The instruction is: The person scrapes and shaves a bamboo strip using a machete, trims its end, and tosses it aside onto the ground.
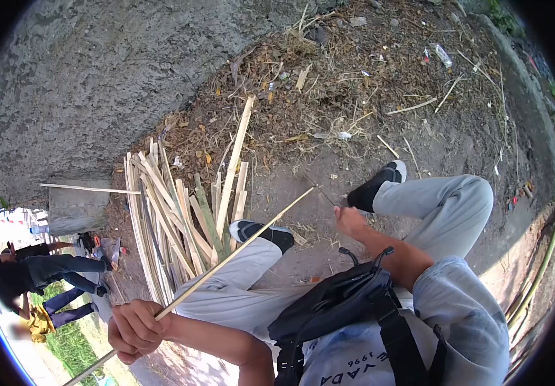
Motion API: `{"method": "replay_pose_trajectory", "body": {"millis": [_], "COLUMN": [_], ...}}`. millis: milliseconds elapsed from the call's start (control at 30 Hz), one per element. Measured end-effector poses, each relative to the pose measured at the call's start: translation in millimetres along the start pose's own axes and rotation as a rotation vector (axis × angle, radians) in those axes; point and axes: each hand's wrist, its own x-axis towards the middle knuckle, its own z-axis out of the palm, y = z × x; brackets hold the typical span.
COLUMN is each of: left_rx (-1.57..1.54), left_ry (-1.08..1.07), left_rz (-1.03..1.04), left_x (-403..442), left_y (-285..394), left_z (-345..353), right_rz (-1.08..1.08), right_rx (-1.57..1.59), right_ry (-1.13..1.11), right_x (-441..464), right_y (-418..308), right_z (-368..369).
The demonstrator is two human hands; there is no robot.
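Head view: thin wood strip slants over my leg, left hand clenched round it, right hand gripping a slim dark tool by its tip. Dirt ground, rough grey wall. Shirt reads "EVADA 1996".

Pale tee, dark lettering, partly hidden, perhaps "EVADA 1996"; light grey trousers; black strapped bag; black-and-white shoes.

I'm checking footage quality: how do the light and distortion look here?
Head view: strong wide-lens bending, black corners; also in the head view, white glare around the people at left, while the wood strips, left hand and right hand sit in shade.
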Motion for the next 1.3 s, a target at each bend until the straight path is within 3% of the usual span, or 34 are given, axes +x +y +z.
{"method": "replay_pose_trajectory", "body": {"millis": [200,333,433,600,733,1067,1167,1300], "left_rx": [0.241,1.078,1.014,1.195,1.199,1.273,1.256,1.256], "left_ry": [0.148,0.852,0.991,1.024,0.943,0.983,0.969,1.007], "left_rz": [0.057,0.276,0.439,0.460,0.424,0.458,0.480,0.503], "left_x": [-10.3,-10.4,-3.8,12.9,9.7,25.4,28.4,27.4], "left_y": [11.3,7.6,-3.6,-21.8,-13.2,-55.5,-64.1,-63.9], "left_z": [1.2,7.1,6.7,2.8,-13.8,-1.0,6.1,7.4], "right_rz": [-0.021,-0.085,-0.131,-0.193,-0.313,-0.612,-0.539,-0.413], "right_rx": [0.004,-0.008,-0.006,0.053,0.186,0.231,0.136,0.237], "right_ry": [0.029,-0.014,-0.032,-0.025,-0.042,-0.067,0.026,0.013], "right_x": [-1.6,2.4,1.3,-17.9,-43.9,-117.5,-94.9,-55.6], "right_y": [-12.4,-15.1,-29.8,-61.3,-93.7,-165.0,-147.2,-118.9], "right_z": [-10.3,-9.9,-11.0,-30.5,-47.4,-88.6,-61.2,-51.7]}}
